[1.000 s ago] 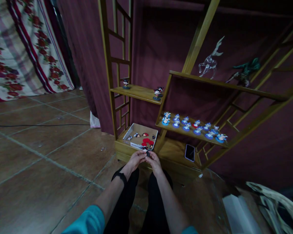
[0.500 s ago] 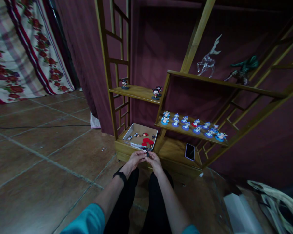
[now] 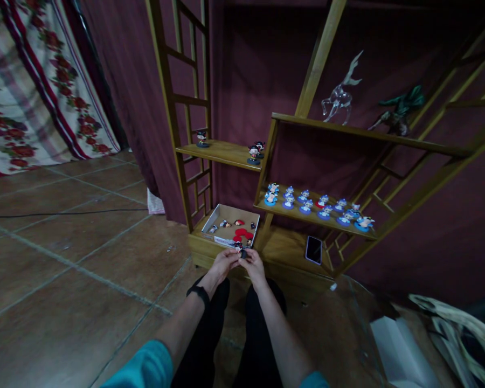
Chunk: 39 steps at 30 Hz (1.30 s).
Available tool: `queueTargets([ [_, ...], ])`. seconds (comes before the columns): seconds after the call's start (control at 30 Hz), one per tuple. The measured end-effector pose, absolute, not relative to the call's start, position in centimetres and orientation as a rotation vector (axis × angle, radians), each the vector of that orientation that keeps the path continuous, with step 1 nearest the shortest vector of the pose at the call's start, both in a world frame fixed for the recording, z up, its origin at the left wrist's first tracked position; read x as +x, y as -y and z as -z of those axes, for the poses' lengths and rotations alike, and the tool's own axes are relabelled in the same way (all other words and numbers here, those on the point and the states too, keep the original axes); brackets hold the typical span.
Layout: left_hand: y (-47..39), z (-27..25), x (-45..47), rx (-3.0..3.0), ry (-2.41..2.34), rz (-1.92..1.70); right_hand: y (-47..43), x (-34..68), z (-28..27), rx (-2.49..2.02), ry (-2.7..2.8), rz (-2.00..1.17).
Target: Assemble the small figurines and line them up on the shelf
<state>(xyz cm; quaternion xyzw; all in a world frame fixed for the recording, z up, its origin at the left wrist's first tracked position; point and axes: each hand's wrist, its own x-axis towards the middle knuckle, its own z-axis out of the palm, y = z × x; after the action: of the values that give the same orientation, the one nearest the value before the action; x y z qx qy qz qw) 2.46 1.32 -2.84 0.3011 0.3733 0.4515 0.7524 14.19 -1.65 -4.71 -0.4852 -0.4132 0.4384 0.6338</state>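
Note:
Close together in front of the box, both my hands are closed on small parts. My left hand [image 3: 225,263] pinches a small black-haired figurine [image 3: 238,246]. Between the fingers of my right hand [image 3: 253,266] is a small dark base [image 3: 243,254], right against the figurine's lower end; whether the two are joined I cannot tell. Just beyond stands an open cardboard box [image 3: 210,220] with several small figurine pieces and red round bases [image 3: 241,232] in it. Finished-looking figurines on dark bases stand on the small upper shelf, one figurine [image 3: 202,139] left and a pair [image 3: 254,154] right.
On the middle right shelf [image 3: 293,209] stand several blue and white figurines. A phone [image 3: 314,250] lies on the lowest shelf. Above are a clear glass deer [image 3: 339,99] and a green statue [image 3: 404,110]. A white box [image 3: 402,350] sits on the floor at right.
The view has shifted slightly. My hands stay together in nearly the same place, and the dark base appears turned a little between my fingers.

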Motion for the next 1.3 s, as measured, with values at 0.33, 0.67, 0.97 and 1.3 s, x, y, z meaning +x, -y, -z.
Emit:
queueTargets([
  [0.33, -1.6, 3.2, 2.2, 0.717, -0.818, -0.99, 1.8, 14.4, 4.7, -1.095, 0.948, -1.047],
  [0.67, -1.4, 3.2, 2.3, 0.749, -0.823, -1.012, 1.9, 14.4, 4.7, -1.007, 0.856, -1.178],
  [0.97, -1.1, 3.7, 2.3, 0.704, -0.718, -1.008, 1.7, 14.6, 5.1, -0.926, 0.563, -1.321],
  [1.3, -1.2, 4.5, 2.8, 0.697, -0.744, -1.057, 1.7, 15.0, 5.1, -0.879, 0.54, -1.395],
])
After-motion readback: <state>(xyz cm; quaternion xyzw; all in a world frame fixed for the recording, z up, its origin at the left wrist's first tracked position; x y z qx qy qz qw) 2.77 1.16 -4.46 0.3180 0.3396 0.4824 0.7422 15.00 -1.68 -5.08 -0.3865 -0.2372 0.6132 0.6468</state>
